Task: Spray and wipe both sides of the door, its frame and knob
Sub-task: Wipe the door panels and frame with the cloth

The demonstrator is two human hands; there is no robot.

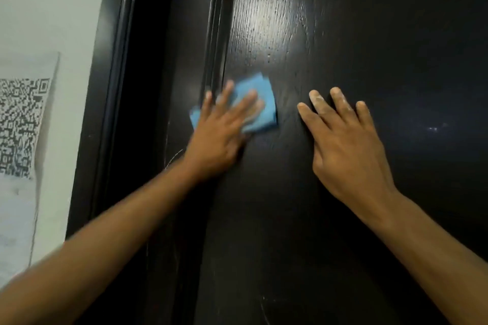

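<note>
A dark glossy wooden door (343, 34) with a raised arched panel fills most of the frame; its dark frame (116, 87) runs down the left. Judging by the wet sheen at upper centre, the wiping of this face is under way. The left hand (221, 126), fingers straight and spread, presses a folded blue cloth (260, 103) flat at centre left, beside the panel moulding. The right hand (343, 137) rests open-fingered on the door, holding nothing. The next move likely calls for wiping upward through the droplets. A sheet with a QR code (19, 124) hangs at left; no readable writing. The knob is out of view.
</note>
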